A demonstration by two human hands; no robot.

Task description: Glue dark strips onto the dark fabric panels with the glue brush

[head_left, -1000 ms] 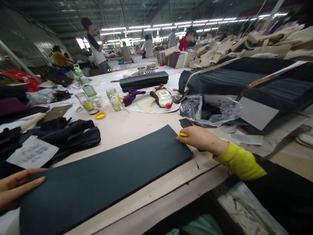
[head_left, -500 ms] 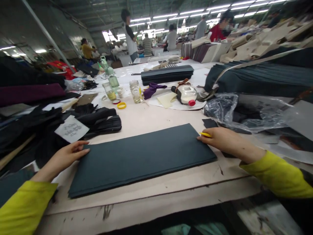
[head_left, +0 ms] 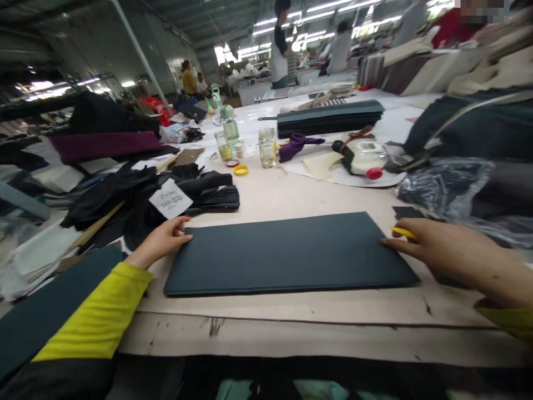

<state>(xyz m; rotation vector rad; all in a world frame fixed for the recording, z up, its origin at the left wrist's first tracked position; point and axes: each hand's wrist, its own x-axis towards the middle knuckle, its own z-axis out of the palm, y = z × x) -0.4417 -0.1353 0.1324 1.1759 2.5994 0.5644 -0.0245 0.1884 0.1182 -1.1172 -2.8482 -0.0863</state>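
A stack of dark teal flat panels (head_left: 287,255) lies lengthwise before me. At its far left corner, my left hand (head_left: 166,239) pinches the edge, thumb on top and the other fingers curled at the far side. On the right short edge rests the thumb of my right hand (head_left: 441,250). That hand is closed round a slim yellow tool (head_left: 403,233), whose kind I cannot make out because the fingers cover much of it. The front edges of the panels lie nearly flush.
Black fabric pieces with a handwritten paper tag (head_left: 170,199) lie at the left. Beyond the panels stand a glass jar (head_left: 267,149) and a red-capped plastic jug (head_left: 368,158). Clear plastic wrap (head_left: 449,186) is at the right. Another dark stack (head_left: 328,119) sits farther back; people stand behind.
The view has turned left, so everything sits farther right in it. Both hands remain at the panel stack's ends. Its front layers look more even than before.
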